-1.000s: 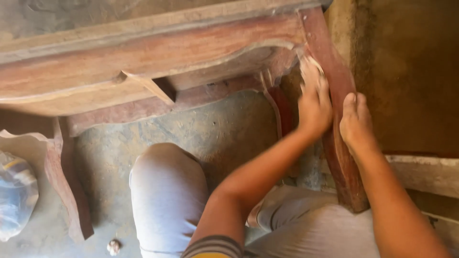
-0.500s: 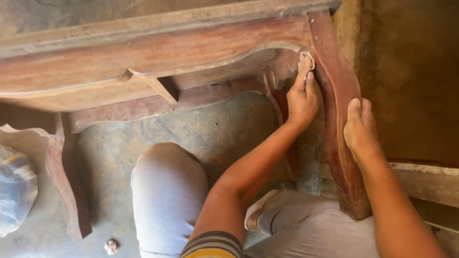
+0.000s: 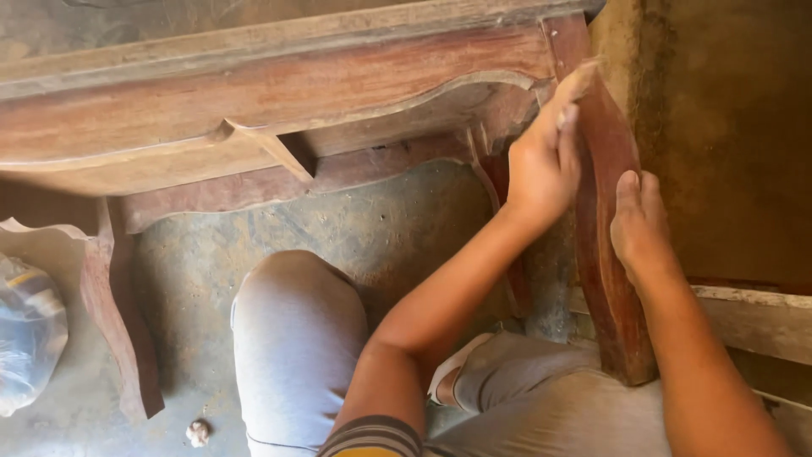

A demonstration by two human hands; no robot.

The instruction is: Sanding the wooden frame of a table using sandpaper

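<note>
A reddish wooden table (image 3: pixel 279 93) with a curved apron stands over a dusty floor. My left hand (image 3: pixel 541 165) presses a small folded piece of sandpaper (image 3: pixel 578 80) against the top of the curved front leg (image 3: pixel 605 245), where leg meets apron. The sandpaper shows blurred at my fingertips. My right hand (image 3: pixel 640 224) rests on the outer side of the same leg, fingers wrapped round its edge, steadying it. My knees in grey trousers (image 3: pixel 296 338) sit below the table.
A second curved leg (image 3: pixel 118 322) stands at the left. A clear plastic bag (image 3: pixel 30 338) lies at the far left edge. A small crumpled scrap (image 3: pixel 198 433) is on the floor. A pale wooden plank (image 3: pixel 753 317) runs along the right.
My left hand has slid the sandpaper up and to the right along the top of the leg. My right hand has stayed on the leg's outer edge.
</note>
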